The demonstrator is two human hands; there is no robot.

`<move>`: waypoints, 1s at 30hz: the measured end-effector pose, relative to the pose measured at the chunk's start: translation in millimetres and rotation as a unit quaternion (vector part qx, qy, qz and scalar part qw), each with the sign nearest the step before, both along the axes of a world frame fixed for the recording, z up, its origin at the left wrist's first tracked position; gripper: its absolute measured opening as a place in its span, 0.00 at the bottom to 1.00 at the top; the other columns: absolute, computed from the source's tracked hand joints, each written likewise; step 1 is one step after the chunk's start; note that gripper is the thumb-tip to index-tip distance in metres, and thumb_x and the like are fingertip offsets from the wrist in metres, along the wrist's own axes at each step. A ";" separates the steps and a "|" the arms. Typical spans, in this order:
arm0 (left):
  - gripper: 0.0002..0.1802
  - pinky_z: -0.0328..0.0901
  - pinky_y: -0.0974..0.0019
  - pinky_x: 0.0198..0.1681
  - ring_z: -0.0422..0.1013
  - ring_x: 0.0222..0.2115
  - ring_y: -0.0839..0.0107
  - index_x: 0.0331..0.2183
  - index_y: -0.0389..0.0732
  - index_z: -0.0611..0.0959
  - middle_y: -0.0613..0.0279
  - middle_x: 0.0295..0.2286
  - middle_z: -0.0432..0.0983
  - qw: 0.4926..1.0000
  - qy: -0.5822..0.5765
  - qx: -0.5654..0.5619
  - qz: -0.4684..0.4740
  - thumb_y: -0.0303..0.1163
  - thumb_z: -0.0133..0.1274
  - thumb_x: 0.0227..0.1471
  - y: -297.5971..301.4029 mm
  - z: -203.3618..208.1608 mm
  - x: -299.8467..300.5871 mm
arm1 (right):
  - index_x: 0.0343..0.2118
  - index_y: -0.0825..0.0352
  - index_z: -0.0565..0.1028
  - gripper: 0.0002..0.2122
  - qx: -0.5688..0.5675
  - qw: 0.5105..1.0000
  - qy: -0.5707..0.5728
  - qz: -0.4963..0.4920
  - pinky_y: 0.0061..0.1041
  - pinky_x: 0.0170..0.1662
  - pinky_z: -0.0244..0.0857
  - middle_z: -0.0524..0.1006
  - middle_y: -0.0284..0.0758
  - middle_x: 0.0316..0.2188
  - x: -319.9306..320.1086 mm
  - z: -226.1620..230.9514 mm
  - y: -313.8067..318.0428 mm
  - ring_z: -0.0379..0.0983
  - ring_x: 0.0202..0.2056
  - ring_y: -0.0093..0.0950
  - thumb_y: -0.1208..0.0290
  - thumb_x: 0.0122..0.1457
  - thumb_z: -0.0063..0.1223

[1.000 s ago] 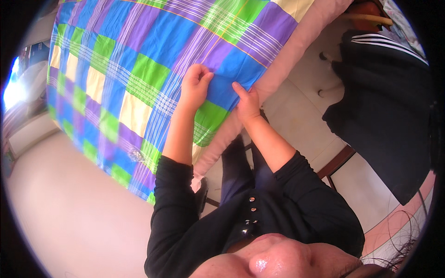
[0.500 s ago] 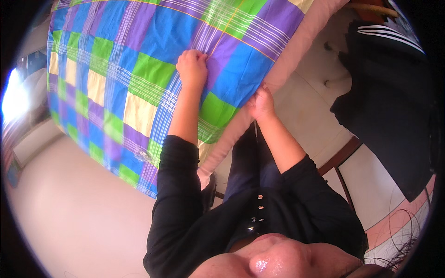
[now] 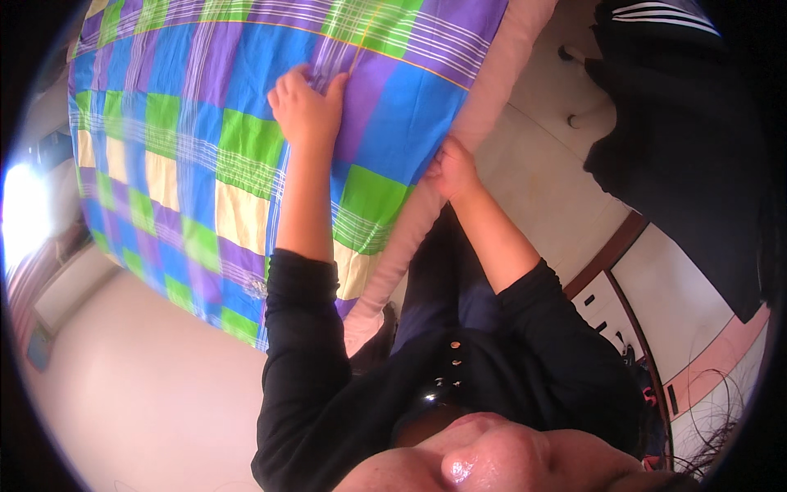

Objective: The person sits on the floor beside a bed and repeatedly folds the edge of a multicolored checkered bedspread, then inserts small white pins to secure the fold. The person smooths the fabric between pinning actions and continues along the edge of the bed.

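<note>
a plain black top (image 3: 369, 398) had small, shiny buttons (image 3: 456, 345) running down its front. its sleeves (image 3: 305, 316) ended in bunched, wrinkled folds. the trousers (image 3: 433, 283) were dark, with a bluish cast.

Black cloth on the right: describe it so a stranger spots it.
From the big checked cloth, upper left, go right past the pink border to the black cloth. Unlike the colourful checks, it is solid black below white stripes at its top.

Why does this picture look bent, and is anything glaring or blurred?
Head view throughout: the fisheye lens bends straight edges and leaves dark corners; white glare burns out the far left; the checked cloth looks soft toward its lower left, and the left hand slightly blurred.
</note>
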State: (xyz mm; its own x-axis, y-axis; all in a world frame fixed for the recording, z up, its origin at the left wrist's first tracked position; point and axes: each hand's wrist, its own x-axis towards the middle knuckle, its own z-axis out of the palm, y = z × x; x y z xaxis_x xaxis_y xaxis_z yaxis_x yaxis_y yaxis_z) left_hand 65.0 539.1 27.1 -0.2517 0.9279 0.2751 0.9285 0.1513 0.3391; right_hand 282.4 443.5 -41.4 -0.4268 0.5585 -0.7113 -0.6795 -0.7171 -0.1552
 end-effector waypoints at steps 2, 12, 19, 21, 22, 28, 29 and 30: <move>0.08 0.65 0.54 0.43 0.72 0.36 0.52 0.28 0.41 0.81 0.54 0.31 0.78 0.987 -0.047 -0.153 0.008 0.35 0.59 0.47 4.4 -6.0 -3.4 | 0.39 0.57 0.73 0.13 0.007 0.999 0.038 0.000 0.19 0.19 0.53 0.76 0.28 0.27 -2.4 8.6 4.6 0.61 0.17 0.20 0.55 0.63 0.43; 0.03 0.66 0.52 0.37 0.71 0.34 0.53 0.28 0.43 0.77 0.56 0.30 0.75 0.998 0.067 -0.007 -0.015 0.30 0.54 0.50 15.9 -31.6 -26.2 | 0.48 0.61 0.70 0.22 0.134 0.990 0.015 -0.039 0.18 0.20 0.54 0.74 0.28 0.32 -8.8 37.7 10.2 0.59 0.17 0.18 0.47 0.62 0.50; 0.10 0.68 0.51 0.37 0.75 0.36 0.52 0.38 0.42 0.75 0.54 0.34 0.78 0.988 0.043 -0.143 0.038 0.35 0.53 0.55 17.1 -26.8 -9.0 | 0.50 0.71 0.70 0.23 0.232 0.934 -0.265 -0.064 0.24 0.44 0.70 0.78 0.35 0.43 -45.0 62.2 29.5 0.76 0.40 0.24 0.71 0.53 0.64; 0.12 0.69 0.51 0.35 0.76 0.34 0.51 0.38 0.41 0.74 0.54 0.33 0.79 0.983 -0.028 -0.176 0.045 0.36 0.54 0.55 8.5 -6.8 2.7 | 0.51 0.71 0.69 0.24 0.205 0.930 -0.306 -0.013 0.24 0.44 0.70 0.78 0.36 0.43 -49.0 67.1 33.3 0.75 0.41 0.24 0.72 0.52 0.65; 0.13 0.69 0.52 0.34 0.76 0.33 0.51 0.38 0.40 0.74 0.54 0.33 0.79 0.981 -0.077 -0.173 0.037 0.36 0.54 0.55 -1.4 4.6 11.3 | 0.52 0.71 0.68 0.25 0.200 0.925 -0.323 0.003 0.24 0.44 0.70 0.78 0.36 0.44 -47.9 68.1 34.2 0.75 0.42 0.24 0.73 0.52 0.65; 0.51 0.64 0.53 0.54 0.65 0.54 0.40 0.59 0.30 0.61 0.29 0.54 0.62 0.955 -0.158 -0.197 -0.158 0.45 0.67 0.41 -60.8 59.3 68.8 | 0.54 0.66 0.67 0.26 0.102 0.967 0.199 -0.122 0.23 0.34 0.71 0.78 0.38 0.44 -20.6 57.0 25.9 0.77 0.32 0.25 0.51 0.60 0.51; 0.53 0.63 0.54 0.55 0.63 0.55 0.39 0.60 0.29 0.58 0.28 0.56 0.60 0.959 -0.110 -0.210 -0.158 0.43 0.66 0.41 -63.1 61.3 78.5 | 0.55 0.65 0.67 0.28 0.065 0.969 0.209 -0.114 0.22 0.30 0.65 0.77 0.38 0.45 -22.0 54.1 22.1 0.72 0.28 0.23 0.49 0.60 0.49; 0.55 0.62 0.54 0.57 0.60 0.57 0.38 0.62 0.29 0.55 0.28 0.57 0.58 0.959 -0.061 -0.232 -0.149 0.41 0.66 0.41 -63.2 62.3 85.1 | 0.56 0.64 0.66 0.29 0.025 0.970 0.211 -0.114 0.21 0.26 0.60 0.77 0.38 0.47 -22.3 51.0 19.4 0.67 0.23 0.22 0.47 0.60 0.48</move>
State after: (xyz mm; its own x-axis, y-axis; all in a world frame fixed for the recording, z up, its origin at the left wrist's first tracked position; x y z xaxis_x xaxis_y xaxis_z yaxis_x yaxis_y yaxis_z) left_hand 150.0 475.9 89.3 0.0406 0.9791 -0.1991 0.9114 0.0454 0.4091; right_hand 260.1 462.9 9.6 -0.5353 0.7022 -0.4694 -0.8306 -0.5387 0.1413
